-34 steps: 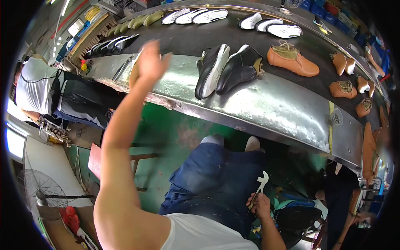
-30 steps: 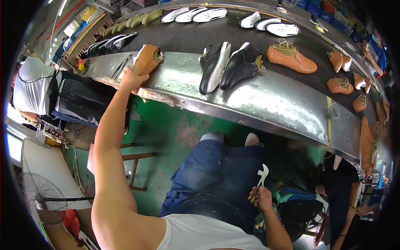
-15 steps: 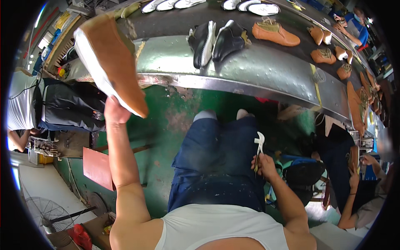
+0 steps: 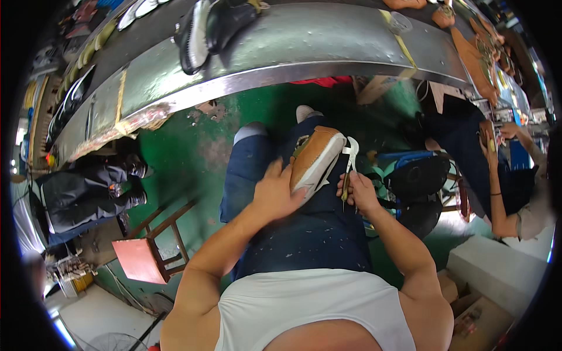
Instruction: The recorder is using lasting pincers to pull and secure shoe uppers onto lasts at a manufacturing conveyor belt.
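1. Across the top of the view: workbench [image 4: 293,44], metal front strip, dark surface behind, near edge bowed by the lens.
2. Below the bench's near edge: navy trousers [image 4: 293,245], the seated person's own, pale specks on the cloth.
3. Left of the knees, on the green floor: stool [image 4: 139,261], pinkish square seat, brown wooden legs.
4. Just inside the surface's near edge, left of its middle: black shoes [image 4: 232,26], two, side by side, one showing a white sole.
5. Over the right thigh, well apart from the surface's near edge: tan shoe [image 4: 310,158], tilted, white along the sole; contact with the trousers cannot be told.
6. At the tan shoe's near end: left hand [image 4: 275,190], partly open round it, thumb against the white side; some fingertips hidden.
7. Right of the tan shoe: right hand [image 4: 358,192], fingers curled closed about a tool's handles.
8. In that hand: pincers [image 4: 351,149], pale metal head up, just beside the shoe; touching or apart, cannot tell.
9. Toward the surface's right end, back from its near edge: clear cup [image 4: 400,22].
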{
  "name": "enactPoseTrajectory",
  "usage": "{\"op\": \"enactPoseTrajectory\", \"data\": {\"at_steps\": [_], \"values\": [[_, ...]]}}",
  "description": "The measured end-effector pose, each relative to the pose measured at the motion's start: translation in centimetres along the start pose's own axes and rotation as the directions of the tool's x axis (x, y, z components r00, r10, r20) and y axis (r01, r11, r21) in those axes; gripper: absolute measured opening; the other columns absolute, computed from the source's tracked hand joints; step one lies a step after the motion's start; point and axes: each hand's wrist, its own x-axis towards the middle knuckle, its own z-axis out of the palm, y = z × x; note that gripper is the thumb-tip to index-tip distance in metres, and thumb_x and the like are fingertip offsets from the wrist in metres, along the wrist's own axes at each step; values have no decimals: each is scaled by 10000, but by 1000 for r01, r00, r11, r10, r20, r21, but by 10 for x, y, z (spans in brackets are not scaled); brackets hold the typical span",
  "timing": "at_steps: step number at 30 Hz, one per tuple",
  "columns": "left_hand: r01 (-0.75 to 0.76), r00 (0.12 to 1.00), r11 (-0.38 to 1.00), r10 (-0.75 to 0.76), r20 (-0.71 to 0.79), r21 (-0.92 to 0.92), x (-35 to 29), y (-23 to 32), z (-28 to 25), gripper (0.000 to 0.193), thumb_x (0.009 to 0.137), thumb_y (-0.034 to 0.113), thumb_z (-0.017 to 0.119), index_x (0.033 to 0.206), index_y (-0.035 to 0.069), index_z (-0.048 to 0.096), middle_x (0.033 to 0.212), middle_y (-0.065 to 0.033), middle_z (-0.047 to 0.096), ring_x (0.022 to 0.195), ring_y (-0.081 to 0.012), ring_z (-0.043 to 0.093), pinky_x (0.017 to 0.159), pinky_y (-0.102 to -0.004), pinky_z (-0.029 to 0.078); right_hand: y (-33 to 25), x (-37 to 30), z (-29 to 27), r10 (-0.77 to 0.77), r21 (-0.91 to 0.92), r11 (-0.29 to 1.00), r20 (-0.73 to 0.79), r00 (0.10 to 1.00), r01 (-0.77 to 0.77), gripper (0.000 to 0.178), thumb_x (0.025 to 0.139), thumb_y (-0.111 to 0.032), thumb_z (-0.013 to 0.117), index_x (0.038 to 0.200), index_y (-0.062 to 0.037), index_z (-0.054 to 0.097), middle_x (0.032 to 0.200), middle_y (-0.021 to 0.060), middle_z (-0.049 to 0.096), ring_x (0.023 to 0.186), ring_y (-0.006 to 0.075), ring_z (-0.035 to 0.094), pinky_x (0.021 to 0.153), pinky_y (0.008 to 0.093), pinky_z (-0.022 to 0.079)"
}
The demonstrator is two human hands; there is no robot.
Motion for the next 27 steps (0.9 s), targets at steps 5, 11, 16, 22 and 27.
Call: {"op": "enactPoseTrajectory", "data": {"at_steps": [5, 11, 16, 22, 27], "values": [[18, 987, 964, 26, 162, -264, 122, 30, 4, 754, 825, 473, 722, 1354, -25, 520, 1408, -276, 520, 1234, -396, 573, 998, -434, 486, 0, -3, -10, 0, 4, 1000, 87, 996, -1, 305, 1042, -260, 536, 1174, 14, 557, 901, 87, 661, 673, 107, 608, 514, 221, 434], [180, 971, 266, 104, 214, -947, 139, -14, -1, 690, 911, 77, 708, 1520, 97, 385, 1292, -84, 597, 1172, -171, 568, 1023, -325, 458, -51, -40, 10, -228, -318, 911, 142, 963, 263, 333, 984, -183, 592, 1254, 7, 553, 915, 80, 655, 822, 156, 636, 777, 308, 512], [85, 988, 99, 122, 96, -992, 83, -37, -40, 651, 987, 164, 640, 1544, 155, 303, 1297, -95, 580, 1210, -182, 544, 1046, -352, 440, -93, -56, 48, -251, -532, 712, 418, 873, 459, 353, 1005, -197, 571, 1283, 18, 542, 996, 45, 666, 767, 97, 585, 722, 276, 506], [-36, 988, 206, 152, -5, -978, 59, -57, -48, 542, 1068, 308, 493, 1532, 152, 259, 1325, -105, 568, 1242, -195, 523, 1072, -358, 411, -95, -38, 81, -14, -400, 883, 504, 864, 247, 390, 1034, -238, 553, 1314, 31, 520, 1172, 76, 656, 1035, 135, 610, 881, 298, 503], [-86, 992, 406, 122, -39, -910, 40, -70, -50, 601, 1068, 366, 473, 1560, 138, 212, 1377, -110, 523, 1293, -199, 467, 1104, -353, 369, -97, -33, 101, -171, -220, 918, 530, 831, 330, 300, 1015, -229, 566, 1198, 8, 578, 906, 47, 640, 760, 131, 636, 708, 279, 516]]}}
